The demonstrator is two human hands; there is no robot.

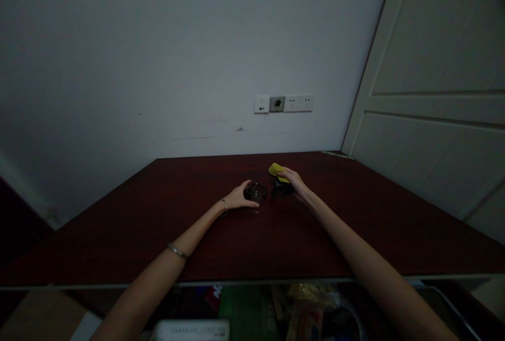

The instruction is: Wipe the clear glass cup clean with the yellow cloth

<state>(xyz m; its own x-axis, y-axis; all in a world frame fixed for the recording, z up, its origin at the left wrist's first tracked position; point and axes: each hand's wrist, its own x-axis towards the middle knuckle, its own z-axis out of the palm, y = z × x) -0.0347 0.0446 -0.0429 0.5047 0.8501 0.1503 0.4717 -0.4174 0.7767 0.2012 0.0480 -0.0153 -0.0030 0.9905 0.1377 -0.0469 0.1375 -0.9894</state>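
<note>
A round dark glass ashtray (258,191) rests on the reddish-brown tabletop (236,246). My left hand (239,197) grips it from the left, thumb on the near side and fingers on the far side. To the right of the ashtray, my right hand (294,179) is closed on a yellow cloth (276,169), held just above the tabletop. Something dark hangs beneath the yellow part; whether it is the cloth's other side or a separate thing, I cannot tell. A small gap separates the cloth from the ashtray.
Behind the tabletop stands a pale wall with sockets (299,103). A white panelled door (434,93) is on the right. Under the table's front edge, an open space holds a white box (191,329), a green flat thing (248,312) and plastic-wrapped packages (311,299).
</note>
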